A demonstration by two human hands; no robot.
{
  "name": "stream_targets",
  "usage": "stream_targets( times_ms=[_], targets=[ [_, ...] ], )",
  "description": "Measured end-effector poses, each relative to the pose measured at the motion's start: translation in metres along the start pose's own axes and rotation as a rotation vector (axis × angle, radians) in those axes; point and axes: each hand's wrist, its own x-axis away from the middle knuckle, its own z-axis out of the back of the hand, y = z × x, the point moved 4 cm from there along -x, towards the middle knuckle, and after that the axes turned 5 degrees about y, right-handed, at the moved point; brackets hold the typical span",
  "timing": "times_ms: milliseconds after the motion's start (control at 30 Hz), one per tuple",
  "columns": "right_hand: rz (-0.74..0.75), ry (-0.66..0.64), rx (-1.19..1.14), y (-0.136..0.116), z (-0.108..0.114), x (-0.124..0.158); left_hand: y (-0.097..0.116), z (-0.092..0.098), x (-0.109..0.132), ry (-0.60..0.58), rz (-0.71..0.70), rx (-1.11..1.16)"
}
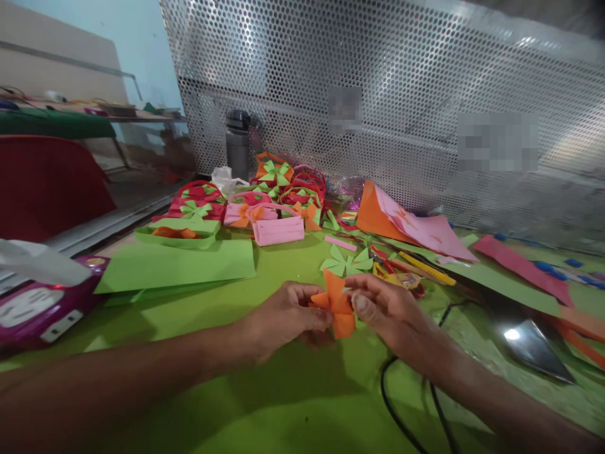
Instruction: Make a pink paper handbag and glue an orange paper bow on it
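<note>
An orange paper flower [336,306] with pointed petals is held just above the green tabletop. My left hand [295,315] pinches its left side between thumb and fingers. On the other side, the fingers of my right hand [390,315] are bent around the petals' right edge, thumb near the fingertips. Just behind the flower lies a light green paper flower [346,260]. A small pink paper bag [278,230] with a handle stands further back, in front of several decorated paper bags [196,208].
Green sheets [179,265] and a purple tissue box [57,302] are at left. A dark bottle [237,145] stands by the perforated metal panel [302,75]. Scissors [397,277], a yellow cutter [428,268], a phone [539,350] and a black cable [385,384] lie at right.
</note>
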Motion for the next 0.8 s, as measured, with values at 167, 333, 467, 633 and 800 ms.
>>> stream_targets(
  times_ms=[167, 333, 467, 633, 800],
  targets=[
    [-0.012, 0.019, -0.016, 0.003, -0.011, 0.003, 0.000, -0.001, -0.001, 0.007, -0.009, -0.016],
    [0.062, 0.079, 0.087, -0.003, -0.015, 0.003, 0.003, -0.006, 0.001, 0.010, -0.030, -0.050],
    [0.060, 0.091, 0.125, -0.003, -0.017, 0.002, 0.001, -0.007, 0.000, 0.021, -0.023, -0.070],
    [0.080, 0.089, 0.091, -0.005, -0.018, 0.002, -0.003, -0.004, -0.003, 0.011, -0.023, -0.001],
    [0.067, 0.123, 0.091, -0.006, -0.015, 0.003, 0.000, -0.003, -0.001, -0.037, -0.049, -0.001]
  ],
)
